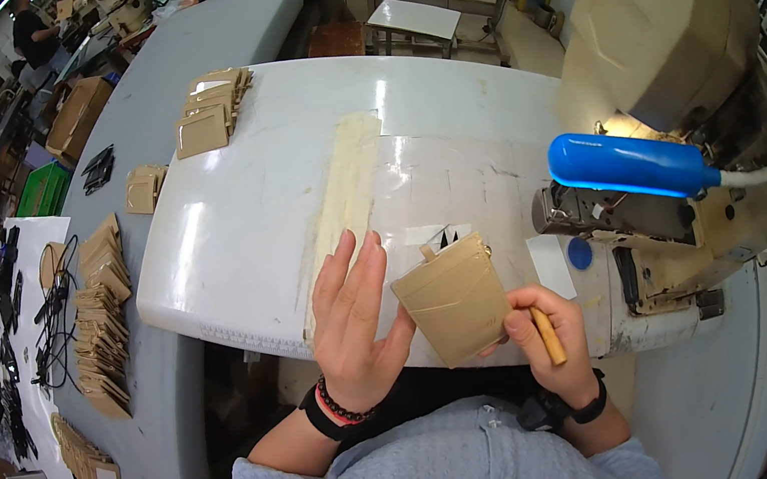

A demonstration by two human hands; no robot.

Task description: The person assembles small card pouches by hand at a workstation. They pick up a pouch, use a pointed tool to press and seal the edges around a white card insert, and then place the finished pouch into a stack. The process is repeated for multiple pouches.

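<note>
A tan leather card-holder piece (455, 301) lies tilted on the white sewing table (257, 210), near its front edge. My left hand (354, 321) rests flat beside it, fingers spread, thumb touching the piece's left edge. My right hand (546, 334) pinches the piece's lower right corner and also grips a small wooden-handled tool (549, 338). Just to the right stands the beige sewing machine (652, 22) with a blue lamp (625, 167) over its bed.
Stacks of similar tan pieces sit at the table's far left corner (213, 111) and along the grey bench (104, 317) to the left. A strip of pale tape (346, 195) runs down the tabletop. Other people work at the far upper left.
</note>
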